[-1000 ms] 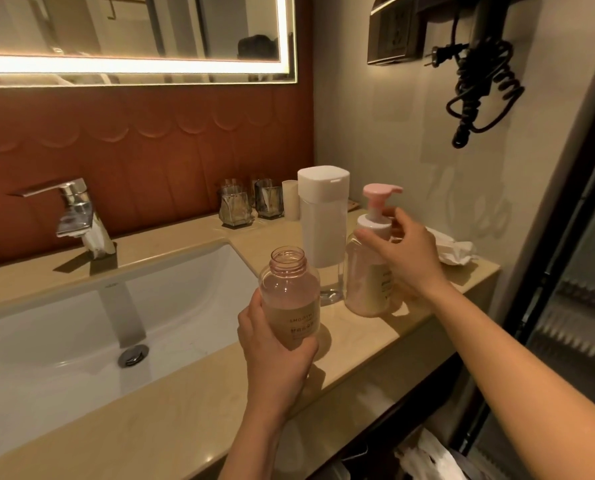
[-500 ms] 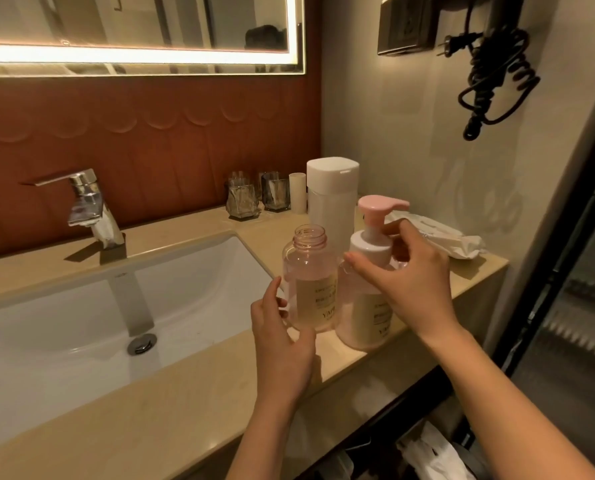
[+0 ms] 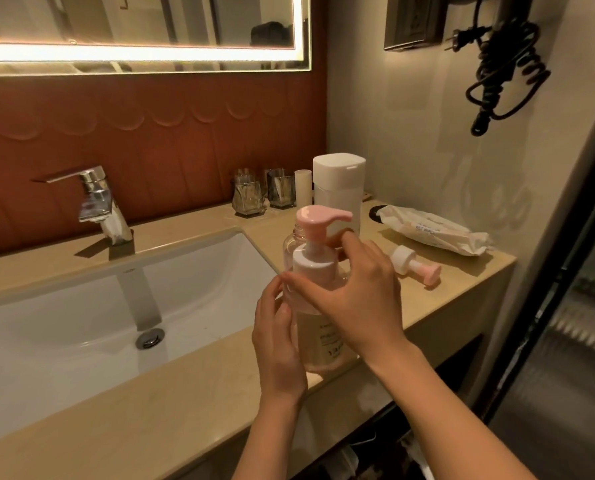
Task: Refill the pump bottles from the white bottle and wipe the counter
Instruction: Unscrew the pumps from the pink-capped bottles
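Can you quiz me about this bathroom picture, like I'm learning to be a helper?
1. True or false: a loose pump head lies on its side on the counter.
2. What does the right hand grip? A) a toothbrush B) the top of the pump bottle C) a sponge
3. Which hand holds that bottle's body?
Key: 1 true; 2 B; 3 the left hand.
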Available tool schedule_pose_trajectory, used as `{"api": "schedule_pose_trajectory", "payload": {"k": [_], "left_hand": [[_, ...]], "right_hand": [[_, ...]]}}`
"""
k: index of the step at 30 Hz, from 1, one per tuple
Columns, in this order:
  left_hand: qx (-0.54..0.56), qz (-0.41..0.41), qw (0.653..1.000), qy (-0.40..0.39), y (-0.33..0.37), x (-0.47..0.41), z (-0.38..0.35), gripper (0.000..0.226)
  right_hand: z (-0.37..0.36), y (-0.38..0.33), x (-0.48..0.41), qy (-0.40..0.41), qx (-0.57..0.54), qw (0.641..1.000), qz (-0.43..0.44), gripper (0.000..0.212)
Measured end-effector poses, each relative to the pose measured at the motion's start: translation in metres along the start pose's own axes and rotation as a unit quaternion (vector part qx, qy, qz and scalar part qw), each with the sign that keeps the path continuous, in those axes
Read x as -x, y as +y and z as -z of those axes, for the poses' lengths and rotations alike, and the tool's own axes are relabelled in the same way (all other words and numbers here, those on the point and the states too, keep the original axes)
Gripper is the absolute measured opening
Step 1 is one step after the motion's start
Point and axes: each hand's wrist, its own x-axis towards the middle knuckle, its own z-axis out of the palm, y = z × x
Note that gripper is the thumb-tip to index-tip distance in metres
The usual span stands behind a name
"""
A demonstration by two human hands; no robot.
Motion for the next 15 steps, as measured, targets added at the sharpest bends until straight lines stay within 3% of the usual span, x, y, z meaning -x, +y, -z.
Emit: {"api": "schedule_pose_trajectory", "payload": {"k": [3,6,11,15], "left_hand": [[-0.001,-0.037,0.999,0.005,0.003,0.004,0.003,0.05],[-0.021,-0.062,0.998,-0.018,0.001,0.005,0.002,0.061],[-0.075,-0.013,0.996,-0.039,0.001,0.004,-0.002,0.088],[-0.129,0.029,0.991,-0.017,0.011,0.003,-0.005,0.083]], "right_hand": [[-0.004,-0.003,-0.002,0.026,0.036,0.999,0.01,0.056],[-0.005,-0.008,-0.005,0.004,0.065,0.998,0.006,0.06],[-0.003,-0.016,-0.016,-0.064,0.059,0.995,-0.04,0.072],[-0.006,-0.023,-0.017,-0.057,0.034,0.995,-0.067,0.062]]}}
